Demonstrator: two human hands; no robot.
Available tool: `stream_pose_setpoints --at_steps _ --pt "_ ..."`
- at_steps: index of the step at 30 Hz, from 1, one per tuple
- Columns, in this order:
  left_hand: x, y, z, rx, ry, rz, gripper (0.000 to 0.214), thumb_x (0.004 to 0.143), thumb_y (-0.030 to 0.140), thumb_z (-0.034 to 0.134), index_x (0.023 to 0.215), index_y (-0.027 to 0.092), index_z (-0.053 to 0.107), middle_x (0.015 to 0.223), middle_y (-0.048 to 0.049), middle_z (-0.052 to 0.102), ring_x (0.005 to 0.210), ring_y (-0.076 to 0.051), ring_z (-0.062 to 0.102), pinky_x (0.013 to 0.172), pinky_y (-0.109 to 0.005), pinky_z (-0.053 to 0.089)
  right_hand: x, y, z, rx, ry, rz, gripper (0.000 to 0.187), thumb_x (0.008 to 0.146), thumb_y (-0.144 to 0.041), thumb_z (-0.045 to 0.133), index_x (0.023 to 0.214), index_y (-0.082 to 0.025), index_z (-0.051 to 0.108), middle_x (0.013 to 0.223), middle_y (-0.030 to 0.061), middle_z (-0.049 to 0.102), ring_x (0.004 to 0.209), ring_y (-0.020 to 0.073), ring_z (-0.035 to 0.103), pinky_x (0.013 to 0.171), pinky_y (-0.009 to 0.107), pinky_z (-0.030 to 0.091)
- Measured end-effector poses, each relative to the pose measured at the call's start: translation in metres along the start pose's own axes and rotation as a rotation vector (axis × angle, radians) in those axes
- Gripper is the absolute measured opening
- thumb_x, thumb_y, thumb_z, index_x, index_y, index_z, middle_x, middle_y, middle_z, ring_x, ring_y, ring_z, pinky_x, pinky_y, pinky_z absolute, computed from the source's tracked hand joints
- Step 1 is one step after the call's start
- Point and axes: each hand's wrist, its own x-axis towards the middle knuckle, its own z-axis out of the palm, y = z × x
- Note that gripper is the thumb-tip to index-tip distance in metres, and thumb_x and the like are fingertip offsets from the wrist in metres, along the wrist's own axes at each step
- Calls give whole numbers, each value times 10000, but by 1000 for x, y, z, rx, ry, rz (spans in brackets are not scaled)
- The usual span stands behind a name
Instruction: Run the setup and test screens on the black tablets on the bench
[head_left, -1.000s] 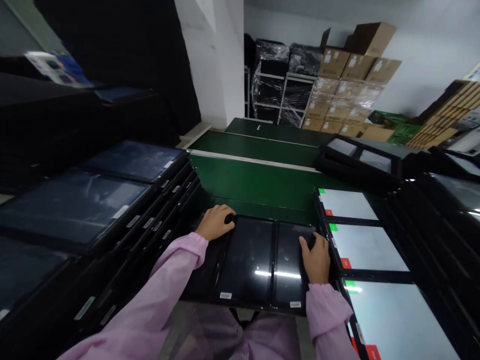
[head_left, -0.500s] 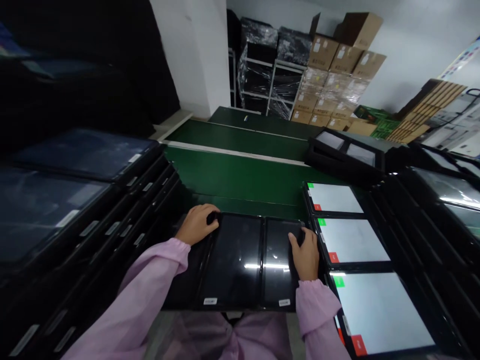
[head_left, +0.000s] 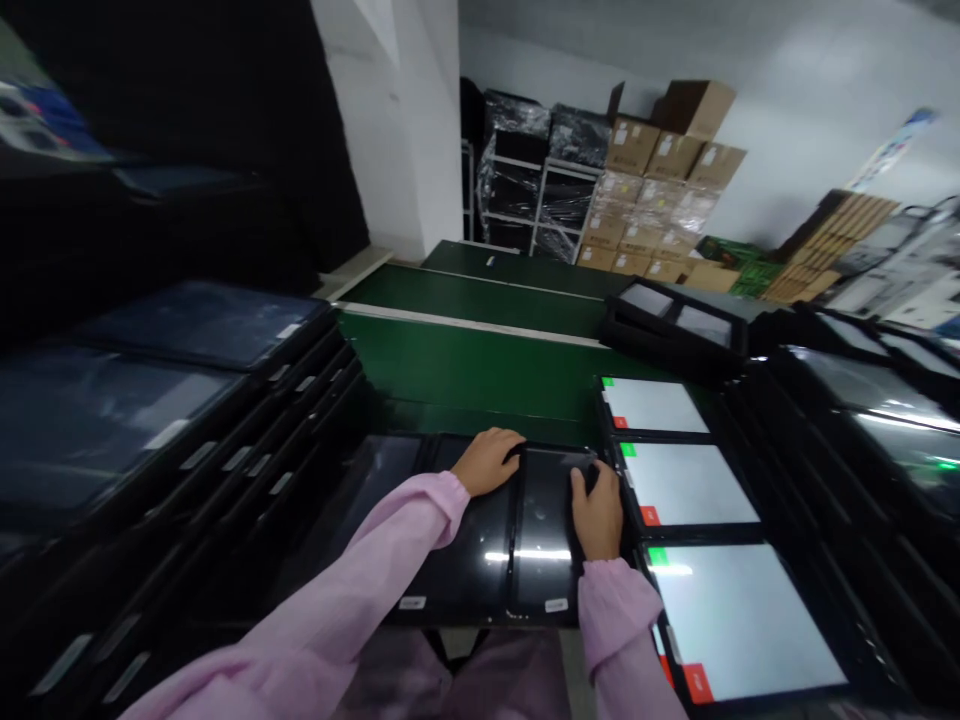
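Observation:
A black tray (head_left: 375,480) lies right in front of me on the green belt, with two glossy dark panels side by side in it. My left hand (head_left: 491,460) is curled over the far left corner of the right panel (head_left: 544,530), at the divider. My right hand (head_left: 596,512) grips that panel's far right corner with bent fingers. The left panel (head_left: 461,555) lies partly under my pink left sleeve. Both hands are on the same right panel.
Stacked black trays of dark screens (head_left: 172,400) rise on my left. Three white-filmed screens with green and red tabs (head_left: 675,480) lie on my right, with more black trays (head_left: 862,400) beyond. The green conveyor (head_left: 480,350) runs ahead towards cardboard boxes (head_left: 660,200) and wrapped shelving.
My left hand has moved right, from the tray's far left corner to the divider between the two panels. My right hand has stayed on the right panel. The view has shifted slightly.

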Motion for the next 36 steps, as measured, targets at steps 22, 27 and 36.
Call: stream_pose_setpoints --at_steps 22,27,36 --pt "20 -10 21 128 -54 -262 464 814 530 472 1138 288 699 1227 -82 763 1163 -382 675 971 -509 525 -10 6 8 -46 101 -6 388 982 -318 591 1342 -174 573 1316 164 618 1242 339 614 1031 524 526" --pt "16 -4 24 166 -8 -244 461 870 520 422 1146 266 689 1250 -91 746 1164 -375 663 978 -537 502 -11 4 7 -25 93 7 403 977 -309 592 1353 -165 574 1325 161 613 1251 335 606 1050 527 511" --pt "14 -1 27 195 15 -225 458 897 501 404 1157 251 685 1249 -103 742 1180 -380 654 990 -544 488 -10 2 5 -32 81 33 405 966 -289 603 1349 -160 579 1318 158 615 1238 332 609 1047 517 510"
